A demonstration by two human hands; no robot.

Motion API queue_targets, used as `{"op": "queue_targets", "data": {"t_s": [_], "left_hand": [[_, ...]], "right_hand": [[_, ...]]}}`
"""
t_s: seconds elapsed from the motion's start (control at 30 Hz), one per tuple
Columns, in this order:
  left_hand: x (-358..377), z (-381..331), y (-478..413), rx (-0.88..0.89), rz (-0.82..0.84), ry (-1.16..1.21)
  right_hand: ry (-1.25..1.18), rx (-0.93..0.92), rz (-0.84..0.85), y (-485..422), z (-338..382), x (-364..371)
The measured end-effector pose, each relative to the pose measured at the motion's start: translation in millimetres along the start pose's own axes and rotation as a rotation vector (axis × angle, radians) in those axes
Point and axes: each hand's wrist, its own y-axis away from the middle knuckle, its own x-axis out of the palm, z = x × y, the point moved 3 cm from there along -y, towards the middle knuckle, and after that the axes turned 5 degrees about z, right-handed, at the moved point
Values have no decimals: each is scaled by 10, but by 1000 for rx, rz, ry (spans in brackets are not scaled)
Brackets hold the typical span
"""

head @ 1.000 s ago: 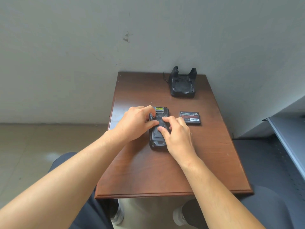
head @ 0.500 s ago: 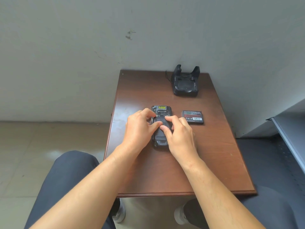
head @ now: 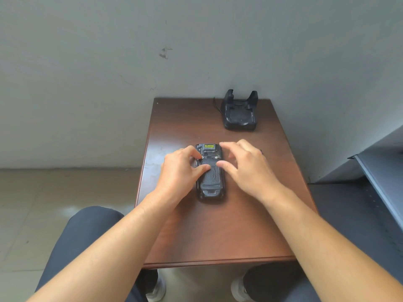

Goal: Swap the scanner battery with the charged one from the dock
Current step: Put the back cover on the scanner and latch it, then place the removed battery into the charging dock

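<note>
Fingers of the left hand (head: 177, 171) rest on the handheld scanner (head: 209, 173), which lies face down in the middle of the brown tabletop (head: 218, 232) with its textured back cover up and its yellow-labelled end pointing toward the wall: the index fingertip touches the upper left edge near a screw, and the thumb lies on the cover. It presses rather than grips, with nothing enclosed in the hand. The right hand (head: 246, 168) is spread open just to the right of the scanner, fingers curved and apart; its thumb tip sits at the scanner's right edge, and whether it touches cannot be told. A small dark corner shows beyond the right hand's knuckles, too little to identify. The black charging dock (head: 239, 113) stands at the far right of the tabletop by the grey wall (head: 109, 73), well apart from the scanner, its cradle visibly vacant, with a thin cable at its left side. Dark-trousered knees show below the tabletop's near edge.
</note>
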Motion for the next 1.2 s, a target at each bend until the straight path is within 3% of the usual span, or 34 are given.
{"op": "queue_targets", "data": {"t_s": [0.13,0.3,0.53,0.67,0.83,1.2], "left_hand": [[6,0,27,-17,-6,14],[-4,-4,36,-34,-2,43],[-12,-19,61,-7,-16,29],[-14,-58,44,76,25,-112],[-84,-149,-46,102,61,-343],[-254,-339,-329,122,66,-509]], "right_hand": [[341,-5,256,-137,-287,-295],[441,58,450,-224,-431,-410],[468,66,486,-324,-434,-393],[517,35,516,-388,-415,-395],[465,9,416,-432,-365,-527],[153,-44,101,-850,-368,-1108]]}}
